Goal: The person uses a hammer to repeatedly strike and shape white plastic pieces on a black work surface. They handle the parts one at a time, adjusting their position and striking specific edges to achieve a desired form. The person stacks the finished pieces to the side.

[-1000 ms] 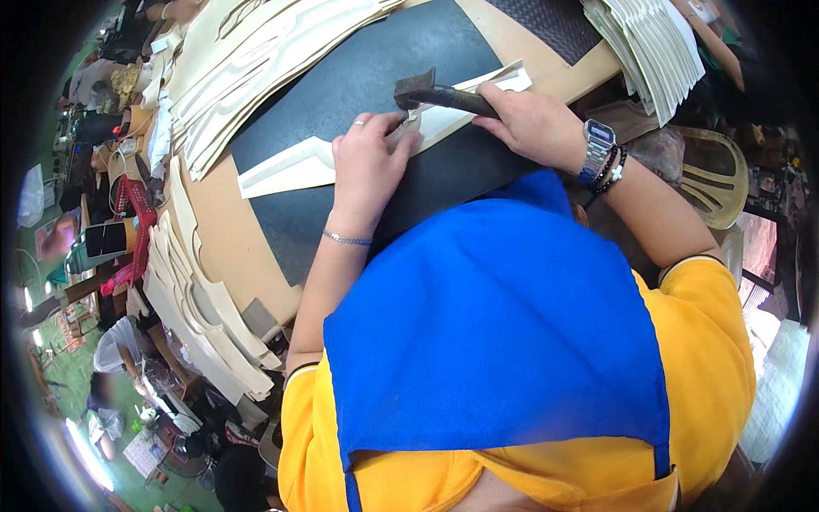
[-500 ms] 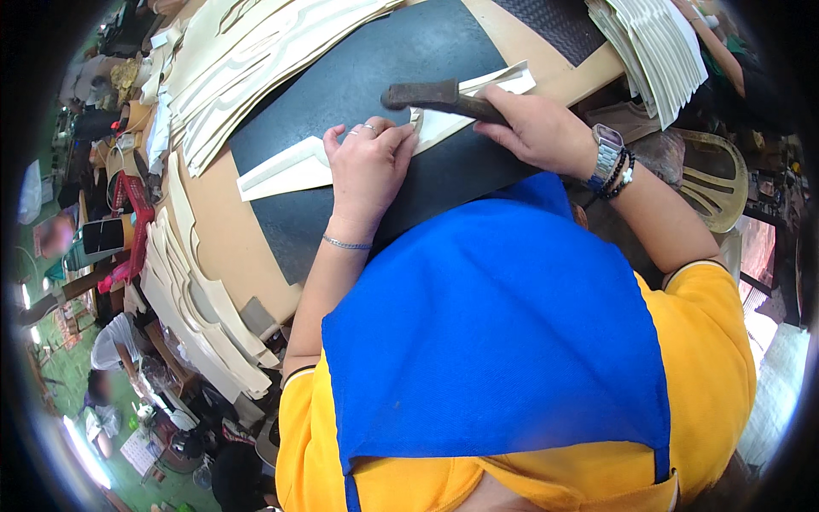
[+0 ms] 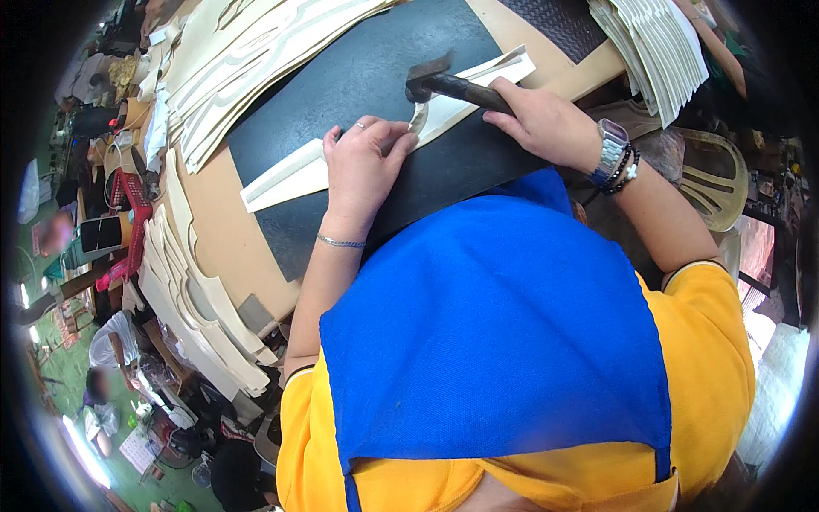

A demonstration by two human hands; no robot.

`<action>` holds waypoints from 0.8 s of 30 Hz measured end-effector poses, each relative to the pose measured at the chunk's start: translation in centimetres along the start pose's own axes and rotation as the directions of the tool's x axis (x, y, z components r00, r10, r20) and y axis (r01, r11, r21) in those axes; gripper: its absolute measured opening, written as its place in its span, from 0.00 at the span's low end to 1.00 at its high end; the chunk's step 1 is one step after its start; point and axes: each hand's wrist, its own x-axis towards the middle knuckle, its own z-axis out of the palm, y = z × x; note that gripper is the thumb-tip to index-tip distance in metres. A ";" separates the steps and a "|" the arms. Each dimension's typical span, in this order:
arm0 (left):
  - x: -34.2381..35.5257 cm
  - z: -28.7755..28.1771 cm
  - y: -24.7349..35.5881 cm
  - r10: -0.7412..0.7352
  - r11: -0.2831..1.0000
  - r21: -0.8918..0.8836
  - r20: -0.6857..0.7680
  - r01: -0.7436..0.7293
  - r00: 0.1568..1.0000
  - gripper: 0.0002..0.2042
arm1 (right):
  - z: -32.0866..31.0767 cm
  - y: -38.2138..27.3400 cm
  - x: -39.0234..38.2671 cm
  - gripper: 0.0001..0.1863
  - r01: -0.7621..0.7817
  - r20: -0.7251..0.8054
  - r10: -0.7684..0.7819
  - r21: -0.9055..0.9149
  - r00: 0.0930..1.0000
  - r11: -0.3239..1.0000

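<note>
1. Lying left of the left grip, cream pieces (image 3: 196, 322) overlap, probably for easy picking;
2. left grip (image 3: 365, 166) pinches the pale strip (image 3: 442, 115) by its curled edge on the black mat (image 3: 341, 90), apparently steadying it;
3. right grip (image 3: 550, 125) encloses the hammer (image 3: 472, 91) by its handle, leaving the head free near the left grip

A cream strip (image 3: 294, 177) lies slantwise, a dark hammer (image 3: 456, 88) over its middle

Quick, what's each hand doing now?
Left hand: closed, pinching a long, flat, cream-coloured piece.
Right hand: closed, holding a dark hammer by its handle.
</note>
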 end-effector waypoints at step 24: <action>2.1 1.0 1.2 -0.019 0.999 -0.045 0.024 0.020 1.000 0.08 | 0.2 2.1 -1.7 0.20 -0.036 -0.093 0.032 -0.042 0.995 0.998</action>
